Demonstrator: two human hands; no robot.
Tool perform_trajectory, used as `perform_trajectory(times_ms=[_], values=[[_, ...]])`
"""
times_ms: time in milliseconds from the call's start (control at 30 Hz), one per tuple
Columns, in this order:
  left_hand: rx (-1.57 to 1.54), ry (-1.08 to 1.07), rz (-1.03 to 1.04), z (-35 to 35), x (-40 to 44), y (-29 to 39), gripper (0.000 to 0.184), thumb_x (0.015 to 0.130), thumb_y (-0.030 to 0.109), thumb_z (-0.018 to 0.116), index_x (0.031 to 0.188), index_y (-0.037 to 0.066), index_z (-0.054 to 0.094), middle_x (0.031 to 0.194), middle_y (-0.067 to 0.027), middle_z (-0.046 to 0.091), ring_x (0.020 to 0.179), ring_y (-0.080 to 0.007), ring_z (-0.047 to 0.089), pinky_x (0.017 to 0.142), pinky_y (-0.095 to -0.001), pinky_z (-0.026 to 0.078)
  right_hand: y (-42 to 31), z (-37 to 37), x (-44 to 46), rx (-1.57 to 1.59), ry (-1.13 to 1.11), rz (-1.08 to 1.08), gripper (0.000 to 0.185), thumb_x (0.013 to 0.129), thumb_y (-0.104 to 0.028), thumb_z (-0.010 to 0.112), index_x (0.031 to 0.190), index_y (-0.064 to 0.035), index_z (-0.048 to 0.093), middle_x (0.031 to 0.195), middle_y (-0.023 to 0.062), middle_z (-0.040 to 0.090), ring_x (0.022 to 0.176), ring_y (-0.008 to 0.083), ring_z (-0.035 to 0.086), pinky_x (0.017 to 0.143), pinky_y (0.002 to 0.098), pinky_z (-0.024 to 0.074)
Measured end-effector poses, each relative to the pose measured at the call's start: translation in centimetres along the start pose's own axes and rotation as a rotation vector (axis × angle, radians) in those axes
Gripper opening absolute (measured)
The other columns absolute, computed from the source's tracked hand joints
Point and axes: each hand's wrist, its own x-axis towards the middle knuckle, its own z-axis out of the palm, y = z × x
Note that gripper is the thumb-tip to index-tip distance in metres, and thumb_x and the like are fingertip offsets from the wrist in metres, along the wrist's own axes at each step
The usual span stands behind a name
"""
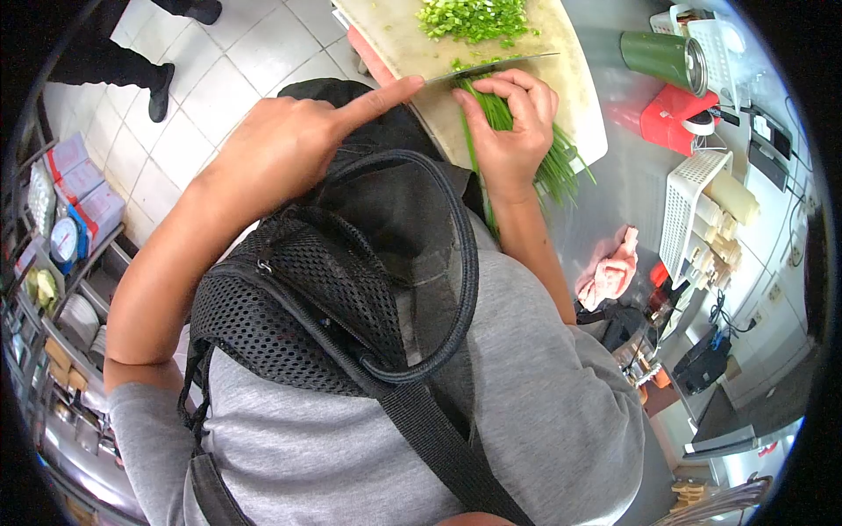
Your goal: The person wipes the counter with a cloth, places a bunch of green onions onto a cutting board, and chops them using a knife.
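My left hand (281,145) is closed around the handle end of a knife (517,61), its index finger stretched along the top edge. The handle itself is hidden. The thin blade reaches across the cutting board (574,96), just beyond my right fingertips. My right hand (513,123) presses a bunch of green onions (554,171) against the board, thumb and fingers bent over the stalks near the blade. On the far side of the blade lies a pile of chopped green onions (474,17), with a few bits scattered beside it.
A metal counter (605,206) runs along the right. On it are a green tumbler (662,63), a red container (671,118), a white plastic basket (688,206) and a pink cloth (611,272). Another person's legs (96,61) stand on the tiled floor (272,44). Shelves fill the left side.
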Motion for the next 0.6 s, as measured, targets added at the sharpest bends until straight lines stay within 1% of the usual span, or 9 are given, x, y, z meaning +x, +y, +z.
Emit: perform_trajectory(times_ms=[67, 167, 267, 367, 467, 600], values=[[-0.036, -0.019, 0.003, 0.15, 0.05, 0.48, 0.095, 0.077, -0.004, 0.06, 0.158, 0.036, 0.032, 0.057, -0.0125, 0.056, 0.05, -0.0289, 0.06, 0.051, -0.0442, 0.05, -0.07, -0.16, 0.03, -0.003, 0.002, 0.011, 0.027, 0.064, -0.008, 0.089, 0.085, -0.0106, 0.072, 0.097, 0.0048, 0.064, 0.094, 0.0265, 0.057, 0.086, 0.0387, 0.0451], [0.001, -0.009, 0.005, 0.13, 0.21, -0.04, 0.094, 0.078, -0.004, 0.06, 0.158, 0.036, 0.033, 0.056, -0.0124, 0.056, 0.05, -0.0293, 0.06, 0.051, -0.0444, 0.05, -0.07, -0.23, 0.09, -0.007, -0.006, 0.013, 0.027, 0.064, -0.008, 0.089, 0.085, -0.01, 0.072, 0.096, 0.0051, 0.064, 0.094, 0.0269, 0.057, 0.085, 0.0387, 0.0456], [-0.069, 0.044, 0.003, 0.19, 0.03, 0.24, 0.092, 0.078, -0.003, 0.06, 0.158, 0.036, 0.034, 0.056, -0.0126, 0.055, 0.049, -0.03, 0.059, 0.051, -0.0448, 0.049, -0.01, -0.05, -0.01, 0.017, 0.008, 0.031, 0.026, 0.064, -0.007, 0.089, 0.084, -0.0083, 0.072, 0.094, 0.0062, 0.063, 0.093, 0.0274, 0.057, 0.083, 0.0389, 0.0462], [-0.097, 0.046, 0.011, -0.21, -0.1, 0.55, 0.092, 0.079, -0.003, 0.061, 0.158, 0.035, 0.034, 0.056, -0.0129, 0.055, 0.049, -0.0301, 0.059, 0.05, -0.0449, 0.048, 0.3, -0.08, -0.35, 0.054, 0.008, 0.074, 0.026, 0.064, -0.006, 0.089, 0.083, -0.0067, 0.072, 0.092, 0.0073, 0.061, 0.092, 0.0277, 0.057, 0.082, 0.0389, 0.0466], [-0.112, 0.004, 0.019, -0.46, -0.31, 0.8, 0.092, 0.079, -0.003, 0.061, 0.158, 0.034, 0.034, 0.056, -0.0132, 0.055, 0.049, -0.03, 0.059, 0.05, -0.0448, 0.048, 0.35, 0.16, -0.39, 0.094, 0.029, 0.089, 0.025, 0.064, -0.006, 0.089, 0.082, -0.0062, 0.072, 0.091, 0.0077, 0.059, 0.092, 0.0278, 0.057, 0.081, 0.0384, 0.0467], [-0.101, -0.018, 0.006, -0.14, -0.28, 0.78, 0.093, 0.079, -0.003, 0.061, 0.159, 0.034, 0.033, 0.056, -0.013, 0.055, 0.049, -0.0298, 0.059, 0.05, -0.0447, 0.048, 0.44, -0.01, -0.45, 0.072, 0.026, 0.074, 0.027, 0.063, -0.008, 0.09, 0.082, -0.0072, 0.071, 0.091, 0.0069, 0.058, 0.093, 0.0272, 0.056, 0.081, 0.0379, 0.0463]])
